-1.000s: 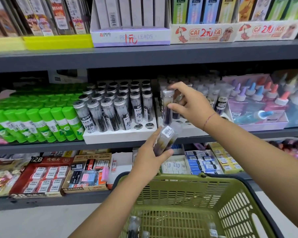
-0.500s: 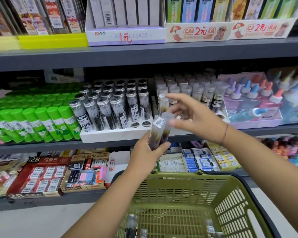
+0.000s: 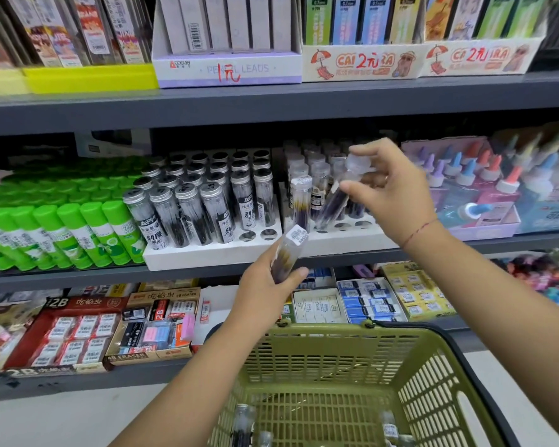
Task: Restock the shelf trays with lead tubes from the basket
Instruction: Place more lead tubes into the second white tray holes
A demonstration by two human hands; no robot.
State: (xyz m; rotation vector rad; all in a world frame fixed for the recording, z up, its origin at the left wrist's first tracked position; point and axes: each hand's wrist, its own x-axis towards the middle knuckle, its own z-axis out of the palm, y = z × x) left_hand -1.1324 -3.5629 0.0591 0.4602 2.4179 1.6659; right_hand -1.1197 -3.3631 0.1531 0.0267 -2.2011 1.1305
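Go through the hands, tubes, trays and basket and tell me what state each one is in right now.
Left hand: gripping a clear tube, tilted.
Right hand: holding a second tube by its cap, tilted over the right tray.
Left tray: mostly full, two front holes empty.
Basket: a few tubes remain.

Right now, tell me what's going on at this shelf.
A person is restocking lead tubes. The right hand holds a clear-capped tube tilted over the right white tray, where empty holes show along the front. The left hand holds a second tube in front of the shelf edge. A few more tubes lie in the green basket below. The neighbouring tray of silver-capped tubes has two open holes at its front right.
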